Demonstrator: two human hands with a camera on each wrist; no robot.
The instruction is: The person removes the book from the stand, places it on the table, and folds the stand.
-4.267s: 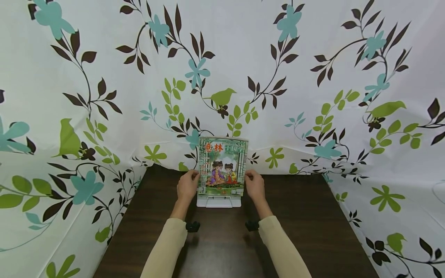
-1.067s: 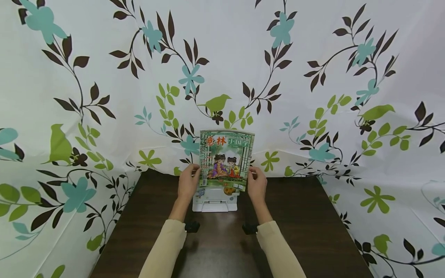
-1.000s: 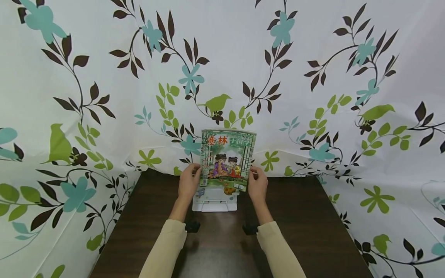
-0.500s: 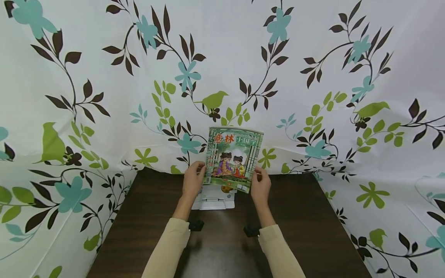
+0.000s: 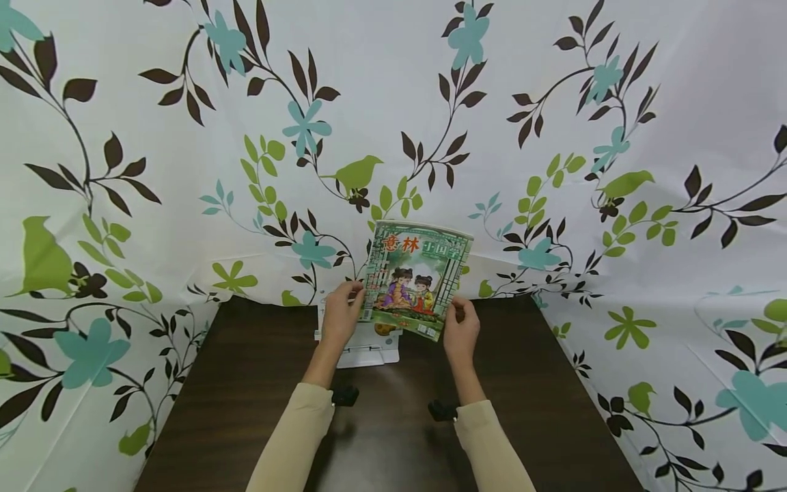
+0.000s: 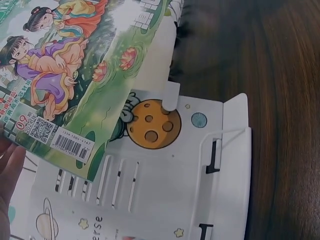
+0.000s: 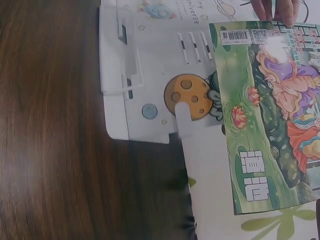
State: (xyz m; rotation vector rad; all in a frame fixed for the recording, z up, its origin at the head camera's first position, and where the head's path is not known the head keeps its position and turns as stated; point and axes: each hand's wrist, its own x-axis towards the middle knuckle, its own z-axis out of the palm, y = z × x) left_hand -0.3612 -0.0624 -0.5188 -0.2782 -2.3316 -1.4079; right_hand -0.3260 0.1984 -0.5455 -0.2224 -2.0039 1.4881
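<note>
A green magazine (image 5: 418, 280) with two cartoon children on its cover is held up in the air, tilted clockwise. My left hand (image 5: 341, 316) grips its left edge, and my right hand (image 5: 461, 329) pinches the right edge low down. Behind and below it is a white book stand (image 5: 369, 357), printed with an orange moon and planets, partly hidden by the magazine and my left hand. The left wrist view shows the magazine's lower corner above the stand's slotted back plate (image 6: 160, 175). In the right wrist view, left-hand fingers (image 7: 285, 11) hold the magazine's edge; my right hand is out of that frame.
The stand rests near the back of a dark wooden table (image 5: 522, 410). A white cloth (image 5: 418, 89) with leaves, flowers and birds hangs behind and along both sides. Black wrist cameras (image 5: 346, 395) sit under both wrists.
The magazine has come up off the stand, moved right and tilted clockwise, uncovering more of the stand. Both hands moved with it. The head view has turned rightward.
</note>
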